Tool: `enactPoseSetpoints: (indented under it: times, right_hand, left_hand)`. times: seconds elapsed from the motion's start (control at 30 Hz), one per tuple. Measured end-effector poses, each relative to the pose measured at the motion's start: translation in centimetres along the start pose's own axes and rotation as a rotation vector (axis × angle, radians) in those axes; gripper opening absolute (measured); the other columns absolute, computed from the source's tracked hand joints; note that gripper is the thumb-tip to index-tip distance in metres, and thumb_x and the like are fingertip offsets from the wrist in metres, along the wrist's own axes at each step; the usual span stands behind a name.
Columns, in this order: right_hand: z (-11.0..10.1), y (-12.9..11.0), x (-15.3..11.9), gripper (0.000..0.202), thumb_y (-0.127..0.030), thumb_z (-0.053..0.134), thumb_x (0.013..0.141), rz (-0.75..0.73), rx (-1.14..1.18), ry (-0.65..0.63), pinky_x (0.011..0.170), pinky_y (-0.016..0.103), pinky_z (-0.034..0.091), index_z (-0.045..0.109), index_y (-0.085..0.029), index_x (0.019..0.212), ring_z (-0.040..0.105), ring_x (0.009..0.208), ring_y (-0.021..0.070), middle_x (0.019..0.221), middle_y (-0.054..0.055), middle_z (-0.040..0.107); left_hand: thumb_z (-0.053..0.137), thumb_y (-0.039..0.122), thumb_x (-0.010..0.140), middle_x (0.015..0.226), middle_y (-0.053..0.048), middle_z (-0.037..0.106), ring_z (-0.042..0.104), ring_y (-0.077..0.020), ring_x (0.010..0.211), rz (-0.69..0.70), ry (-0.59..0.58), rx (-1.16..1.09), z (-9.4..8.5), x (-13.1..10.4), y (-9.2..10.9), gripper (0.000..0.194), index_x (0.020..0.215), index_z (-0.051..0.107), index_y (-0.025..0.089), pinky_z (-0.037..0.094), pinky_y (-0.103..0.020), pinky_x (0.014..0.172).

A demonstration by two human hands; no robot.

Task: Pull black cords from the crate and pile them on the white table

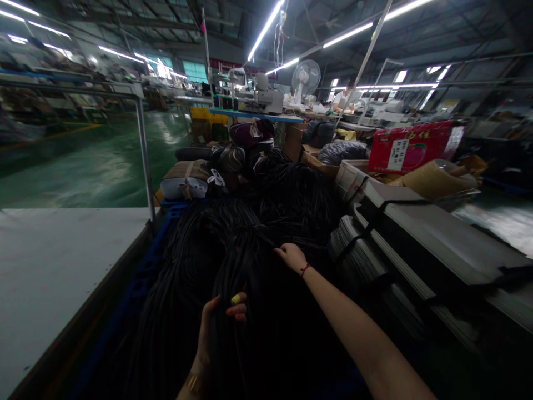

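Observation:
Long bundles of thin black strips (239, 250) lie heaped in front of me. At the lower centre, my left hand (220, 314) curls round a thick bunch of them, its thumb on the left side and its fingertips showing on the right. Farther forward and to the right, my right hand (291, 256) is closed in a pinch at the dark strips, with a red cord on its wrist. What lies between its fingertips is too dark to make out.
A white table (62, 278) with a metal post (145, 155) stands left. Stacked boards (441, 228) and a red box (412, 147) are right. Tied fabric rolls (187, 178) lie beyond the strips. A person (343, 100) is in the background.

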State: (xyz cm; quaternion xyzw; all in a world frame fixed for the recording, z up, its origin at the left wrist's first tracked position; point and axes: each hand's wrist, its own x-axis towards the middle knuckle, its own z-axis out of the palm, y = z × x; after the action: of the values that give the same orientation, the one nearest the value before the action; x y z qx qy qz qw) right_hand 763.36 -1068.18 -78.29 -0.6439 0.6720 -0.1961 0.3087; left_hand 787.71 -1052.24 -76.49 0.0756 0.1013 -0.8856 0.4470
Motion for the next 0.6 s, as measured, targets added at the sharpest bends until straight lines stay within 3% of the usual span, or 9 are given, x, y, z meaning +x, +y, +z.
enactPoseSetpoints:
  times: [0.13,0.27,0.37,0.5,0.6]
  right_hand:
    - [-0.1,-0.6,-1.2,0.043,-0.051,0.040,0.087,0.043,0.119,-0.098,0.050,0.021,0.042,0.061,-0.014,0.079,0.050,0.049,0.0088,0.058,0.000,0.056]
    - [-1.1,-1.4,-2.9,0.023,-0.035,0.050,0.085,0.044,0.537,-0.410,0.053,0.022,0.048,0.059,-0.016,0.094,0.052,0.052,0.0066,0.070,-0.001,0.058]
    - [-2.0,-2.5,-4.1,0.022,-0.032,0.056,0.081,0.067,0.762,-0.577,0.058,0.026,0.052,0.058,-0.015,0.095,0.057,0.058,0.0092,0.074,0.000,0.059]
    - [-2.5,-4.4,-5.4,0.030,-0.043,0.055,0.081,-0.006,0.670,-0.558,0.054,0.019,0.046,0.060,-0.014,0.087,0.058,0.063,0.0100,0.076,0.002,0.061]
    - [-2.3,-5.5,-6.5,0.042,-0.054,0.053,0.079,-0.091,0.496,-0.431,0.044,0.015,0.031,0.061,-0.013,0.076,0.045,0.052,0.0057,0.063,-0.002,0.055]
  left_hand:
    - [0.057,0.032,0.075,0.064,0.004,0.043,0.054,-0.0072,0.060,-0.046,0.027,0.083,-0.3,0.2,0.2,0.025,0.090,0.045,0.017,0.049,-0.020,0.064]
    - [0.055,0.039,0.076,0.068,0.003,0.048,0.056,-0.0107,0.065,-0.093,0.062,0.108,-0.3,0.4,0.2,0.036,0.103,0.047,0.017,0.048,-0.024,0.062]
    - [0.054,0.042,0.077,0.069,0.002,0.050,0.056,-0.0116,0.065,-0.128,0.096,0.135,0.1,0.4,-0.3,0.041,0.109,0.049,0.017,0.048,-0.025,0.061]
    - [0.048,0.043,0.081,0.073,0.002,0.051,0.055,-0.0104,0.066,-0.119,0.074,0.156,0.8,0.6,-0.9,0.046,0.118,0.047,0.017,0.048,-0.024,0.063]
    - [0.047,0.043,0.081,0.072,0.001,0.052,0.055,-0.0104,0.065,-0.153,0.066,0.188,1.2,0.7,-0.9,0.050,0.124,0.045,0.016,0.047,-0.022,0.061]
